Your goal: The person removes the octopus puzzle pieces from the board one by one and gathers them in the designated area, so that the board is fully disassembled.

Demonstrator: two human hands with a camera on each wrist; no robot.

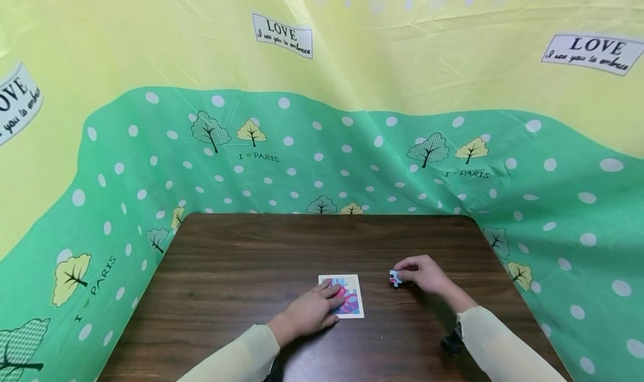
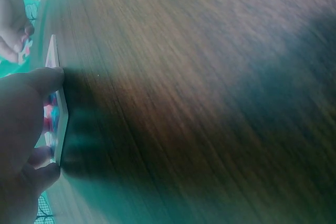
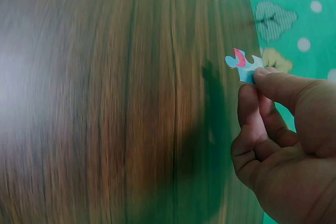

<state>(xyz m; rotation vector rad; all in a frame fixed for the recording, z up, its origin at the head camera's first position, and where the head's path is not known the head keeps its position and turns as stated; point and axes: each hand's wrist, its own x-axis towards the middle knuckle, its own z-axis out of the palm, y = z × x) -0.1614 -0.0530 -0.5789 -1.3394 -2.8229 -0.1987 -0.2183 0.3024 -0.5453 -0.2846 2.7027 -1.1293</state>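
Observation:
My right hand [image 1: 426,276] pinches a small jigsaw puzzle piece [image 3: 244,65] between thumb and fingers, above the table to the right of the puzzle. The piece is light blue with a pink-red mark, and its knob and notches show in the right wrist view. A white-framed jigsaw puzzle [image 1: 351,301] with a pink, blue and purple picture lies flat on the table. My left hand [image 1: 309,310] rests on its left part with fingers spread over the picture. In the left wrist view, fingertips touch the frame's edge [image 2: 63,109]. The hand hides much of the picture.
The dark wood-grain table [image 1: 241,259] stretches around the puzzle. A green and yellow printed cloth [image 1: 332,147] hangs behind and beside it. A black strap device [image 1: 451,342] sits at the right wrist.

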